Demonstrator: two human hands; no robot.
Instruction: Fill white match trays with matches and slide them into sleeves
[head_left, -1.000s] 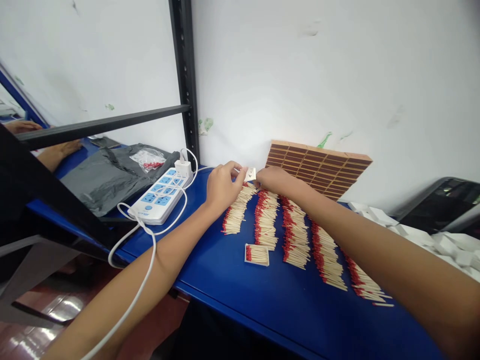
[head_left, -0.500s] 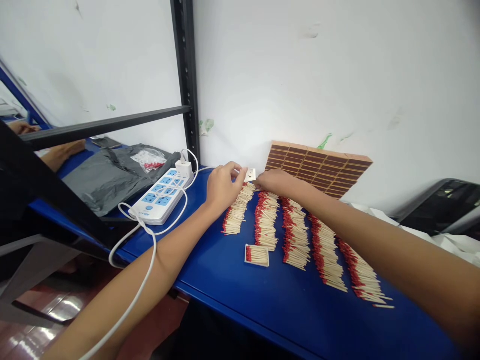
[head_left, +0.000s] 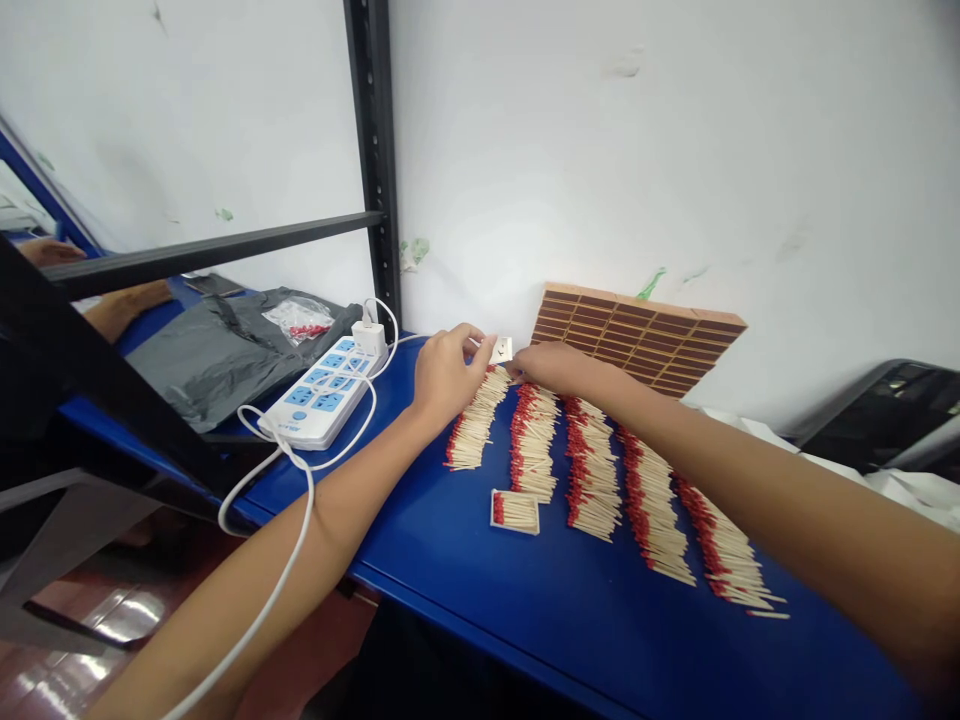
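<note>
My left hand (head_left: 452,366) is at the far end of the leftmost row of matches (head_left: 477,425), its fingers curled toward the thumb. Just past its fingertips is a small white piece with dark marks (head_left: 502,349); I cannot tell whether the hand touches it. My right hand (head_left: 545,364) reaches across from the right, its fingers bent down at the top of the same row. What either hand pinches is hidden. Several more red-headed match rows (head_left: 593,470) lie to the right. A small open tray of matches (head_left: 516,512) sits nearer the front edge.
Stacked matchboxes (head_left: 630,335) lean against the wall. A white power strip (head_left: 319,395) with a charger (head_left: 368,337) and looping cable lies left, beside a grey plastic bag (head_left: 225,345). A black shelf post (head_left: 375,150) rises behind. Another person's arm (head_left: 124,308) shows at far left.
</note>
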